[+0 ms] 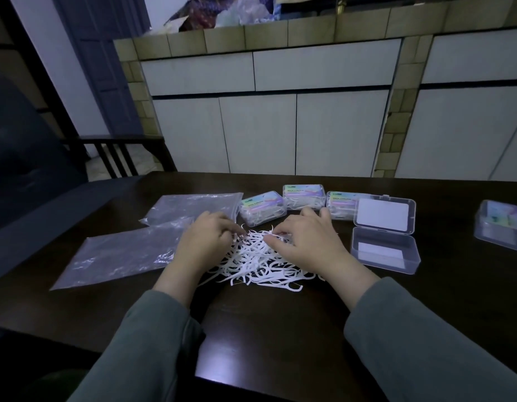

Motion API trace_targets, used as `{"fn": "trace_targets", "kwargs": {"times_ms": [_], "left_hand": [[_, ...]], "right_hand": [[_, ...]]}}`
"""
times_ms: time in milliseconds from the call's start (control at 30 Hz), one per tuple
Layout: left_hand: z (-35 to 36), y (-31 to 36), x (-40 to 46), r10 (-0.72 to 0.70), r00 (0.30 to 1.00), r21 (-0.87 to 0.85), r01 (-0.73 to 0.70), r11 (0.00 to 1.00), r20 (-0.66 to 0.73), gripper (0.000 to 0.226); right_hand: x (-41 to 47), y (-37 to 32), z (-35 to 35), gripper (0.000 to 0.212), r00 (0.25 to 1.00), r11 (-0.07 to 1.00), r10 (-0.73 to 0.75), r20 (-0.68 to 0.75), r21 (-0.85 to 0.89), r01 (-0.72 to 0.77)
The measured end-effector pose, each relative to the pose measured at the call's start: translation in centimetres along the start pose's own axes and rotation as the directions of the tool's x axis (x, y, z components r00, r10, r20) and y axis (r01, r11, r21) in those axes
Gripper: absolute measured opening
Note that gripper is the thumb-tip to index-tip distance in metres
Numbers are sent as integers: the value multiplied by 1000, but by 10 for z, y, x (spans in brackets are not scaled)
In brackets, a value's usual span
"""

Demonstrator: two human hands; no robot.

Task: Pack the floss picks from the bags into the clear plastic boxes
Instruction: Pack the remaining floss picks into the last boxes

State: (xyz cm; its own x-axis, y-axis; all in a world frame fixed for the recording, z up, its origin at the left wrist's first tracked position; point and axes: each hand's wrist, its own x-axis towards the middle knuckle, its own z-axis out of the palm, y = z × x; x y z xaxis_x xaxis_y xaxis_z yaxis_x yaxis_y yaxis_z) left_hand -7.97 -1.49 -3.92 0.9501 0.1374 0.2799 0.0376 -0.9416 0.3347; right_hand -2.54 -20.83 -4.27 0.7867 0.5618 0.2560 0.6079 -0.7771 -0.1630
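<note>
The bare stretch of dark table [280, 320] at lower centre, between the two sleeves, lies open. The pile of floss picks [260, 262] fills mid-frame. Two flat plastic bags [120, 253] cover the table left of centre. Behind the pile, three shut boxes [302, 195] stand in a row and block the far side. The open clear box [385, 250] stands right of the pile, lid raised behind it. Bare table separates it from another box [501, 224] at the right edge.

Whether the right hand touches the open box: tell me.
Apart. The head view shows dark table between the right hand and the open box; the hand rests on the floss picks.
</note>
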Motion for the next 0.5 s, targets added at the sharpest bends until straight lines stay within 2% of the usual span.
{"fn": "trace_targets", "kwargs": {"times_ms": [67, 133, 200, 267, 367, 500], "left_hand": [[-4, -8, -2, -83, 984, -67, 73, 995, -160, 38], [-3, -18, -3, -187, 948, -35, 184, 982, -256, 35], [-1, -22, -3, -269, 936, 44, 286, 957, -227, 35], [3, -19, -4, -297, 936, 99, 319, 943, -187, 35], [6, -12, -4, -251, 953, 135, 275, 952, -172, 33], [5, -7, -6, -80, 996, 116, 85, 990, -43, 31]], "right_hand": [[-1, 0, -2, 55, 1000, 1000, 1, -8, 16, -1], [-2, 0, -2, 56, 1000, 1000, 3, -14, 7, -3], [-1, 1, -2, 58, 1000, 1000, 11, -21, -9, -11], [-1, 1, -1, 59, 1000, 1000, 16, -21, -18, -16], [-1, 1, -1, 59, 1000, 1000, 2, 18, -18, -2], [-3, 1, -4, 48, 997, 998, -57, 55, 26, 55]]}}
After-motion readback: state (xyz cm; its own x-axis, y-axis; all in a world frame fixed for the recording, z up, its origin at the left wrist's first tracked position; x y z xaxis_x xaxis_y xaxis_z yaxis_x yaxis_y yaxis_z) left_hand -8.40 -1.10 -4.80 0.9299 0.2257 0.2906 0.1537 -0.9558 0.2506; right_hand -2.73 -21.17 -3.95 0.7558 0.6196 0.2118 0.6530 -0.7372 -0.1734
